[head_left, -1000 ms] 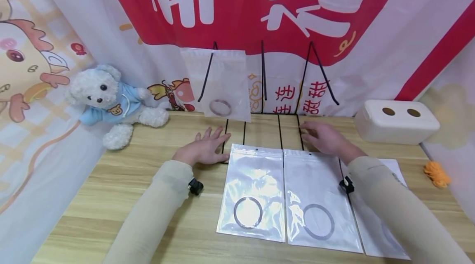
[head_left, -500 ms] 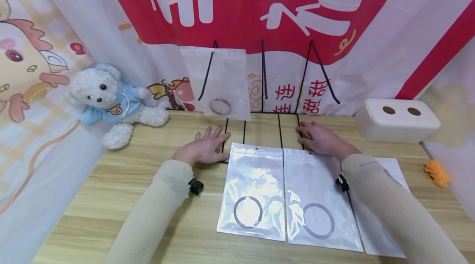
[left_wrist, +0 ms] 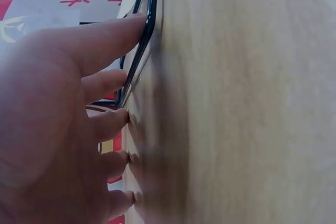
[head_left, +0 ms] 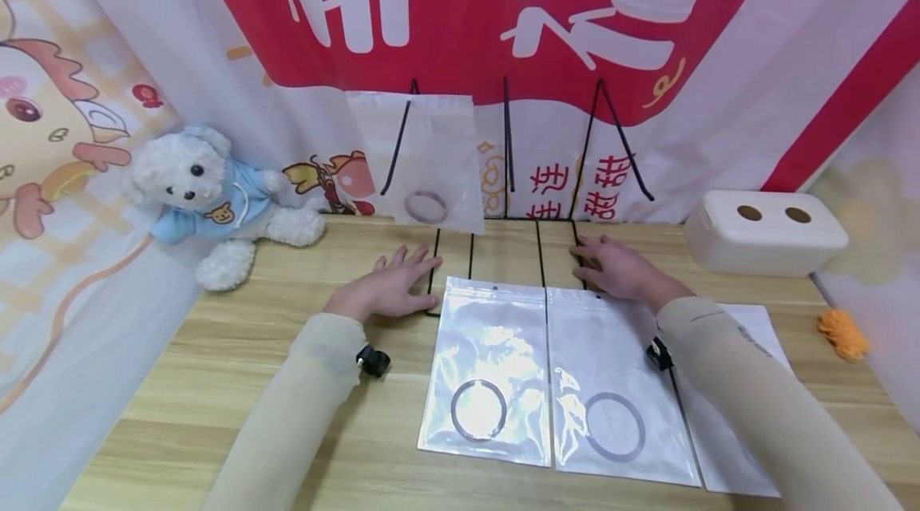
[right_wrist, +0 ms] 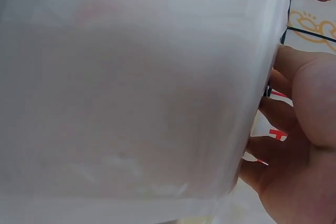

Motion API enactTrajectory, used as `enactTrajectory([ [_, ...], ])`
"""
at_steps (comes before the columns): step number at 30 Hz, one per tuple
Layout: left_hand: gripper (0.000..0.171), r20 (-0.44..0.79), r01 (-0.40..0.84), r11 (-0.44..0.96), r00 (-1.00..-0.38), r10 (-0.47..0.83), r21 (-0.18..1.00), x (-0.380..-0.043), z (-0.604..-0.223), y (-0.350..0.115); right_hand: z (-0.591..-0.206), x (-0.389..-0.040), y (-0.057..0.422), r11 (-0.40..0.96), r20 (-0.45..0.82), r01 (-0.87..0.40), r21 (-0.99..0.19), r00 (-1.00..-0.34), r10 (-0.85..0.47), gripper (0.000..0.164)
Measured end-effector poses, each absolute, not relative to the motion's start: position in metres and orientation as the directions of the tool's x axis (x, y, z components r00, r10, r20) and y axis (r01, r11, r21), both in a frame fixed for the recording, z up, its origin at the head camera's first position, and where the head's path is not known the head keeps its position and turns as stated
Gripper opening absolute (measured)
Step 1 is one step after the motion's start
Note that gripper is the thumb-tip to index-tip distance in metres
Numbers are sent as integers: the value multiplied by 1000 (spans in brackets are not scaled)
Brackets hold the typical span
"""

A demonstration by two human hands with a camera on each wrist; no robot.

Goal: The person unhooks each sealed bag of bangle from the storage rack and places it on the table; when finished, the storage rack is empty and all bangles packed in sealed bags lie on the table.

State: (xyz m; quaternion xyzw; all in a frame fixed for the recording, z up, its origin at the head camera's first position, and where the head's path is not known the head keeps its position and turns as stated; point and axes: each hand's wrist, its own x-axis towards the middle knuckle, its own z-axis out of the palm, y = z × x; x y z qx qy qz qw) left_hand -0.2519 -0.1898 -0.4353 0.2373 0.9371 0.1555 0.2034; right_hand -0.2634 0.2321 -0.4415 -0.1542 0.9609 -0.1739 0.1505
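Note:
A black wire rack (head_left: pixel 541 255) stands against the backdrop, its base on the wooden table. My left hand (head_left: pixel 388 285) lies at the base's left side with fingers spread; in the left wrist view the thumb (left_wrist: pixel 113 38) touches the black wire and the fingertips rest on the table. At the base's right side, my right hand (head_left: pixel 621 267) has its fingertips by the wire; exact contact is hidden. A translucent zip bag (head_left: pixel 438 136) with a ring shape hangs on the rack's left hook. Similar bags lie flat in front: left bag (head_left: pixel 496 351), middle bag (head_left: pixel 611 359), right bag (head_left: pixel 719 415).
A white plush bear (head_left: pixel 216 200) in a blue top sits at the back left. A white box (head_left: pixel 765 239) with two round holes stands at the back right. An orange yarn-like bundle (head_left: pixel 842 334) lies near the right edge. Two other rack hooks bear nothing.
My right hand has shifted slightly left, closer to the rack's right side. The left hand stays in place, and the bags have not moved.

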Motion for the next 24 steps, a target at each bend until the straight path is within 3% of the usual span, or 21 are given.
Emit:
enactTrajectory([
  [7,77,-179,341,816,-867,465,466,-249,-429,-207,-446,-264,232,885,-220,-257,-389,-907,-360,59],
  [17,62,32,228,806,-967,252,546,-253,-382,-221,-448,-264,234,889,-247,-216,-403,-910,-333,60],
  [24,38,350,274,728,-935,50,628,-260,-356,-220,-449,-263,235,887,-241,-220,-407,-910,-336,60],
])
